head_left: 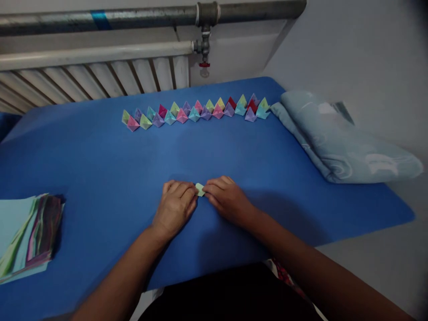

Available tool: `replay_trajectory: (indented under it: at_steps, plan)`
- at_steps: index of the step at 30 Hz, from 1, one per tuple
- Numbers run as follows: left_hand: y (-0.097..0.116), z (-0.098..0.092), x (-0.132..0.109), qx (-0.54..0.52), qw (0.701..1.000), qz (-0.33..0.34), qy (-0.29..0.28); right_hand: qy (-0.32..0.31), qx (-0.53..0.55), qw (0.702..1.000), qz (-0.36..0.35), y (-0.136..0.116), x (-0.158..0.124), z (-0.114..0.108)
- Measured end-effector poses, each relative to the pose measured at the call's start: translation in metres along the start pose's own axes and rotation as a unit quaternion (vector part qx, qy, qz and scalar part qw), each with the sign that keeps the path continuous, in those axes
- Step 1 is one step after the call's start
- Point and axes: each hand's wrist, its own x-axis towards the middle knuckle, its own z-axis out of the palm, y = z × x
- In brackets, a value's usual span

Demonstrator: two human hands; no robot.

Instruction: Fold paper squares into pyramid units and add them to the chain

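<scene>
A small pale green folded paper piece [199,189] rests on the blue mat [100,165] between my two hands. My left hand [175,206] pinches its left side with fingers curled. On the other side my right hand [226,197] pinches it the same way. Only a small corner of the paper shows between the fingertips. Farther back, a long row of several folded paper shapes [197,111] in pink, green, purple, teal and red runs across the mat.
A stack of coloured paper sheets [26,236] lies at the left edge. A folded light blue blanket [341,142] sits at the right on the mat's edge. A radiator [93,78] and pipes [150,18] run along the back wall.
</scene>
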Motion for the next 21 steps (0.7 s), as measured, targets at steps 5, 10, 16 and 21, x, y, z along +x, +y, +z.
replay_trajectory:
  at_steps: [5,10,16,21]
  plan:
    - [0.002,-0.002,0.001,-0.004,1.0,-0.023,0.001,0.011,0.025,1.0,0.004,0.001,0.002,-0.001]
    - [0.003,-0.001,0.002,-0.024,0.998,-0.059,-0.001,-0.004,0.036,0.999,0.03,0.002,0.008,-0.001]
    - [0.003,0.0,0.006,-0.057,0.991,-0.117,-0.034,-0.048,0.048,0.995,0.067,0.003,0.016,-0.006]
    - [0.003,0.0,0.01,-0.079,0.983,-0.157,-0.047,-0.04,0.112,0.992,0.044,0.011,0.015,-0.01]
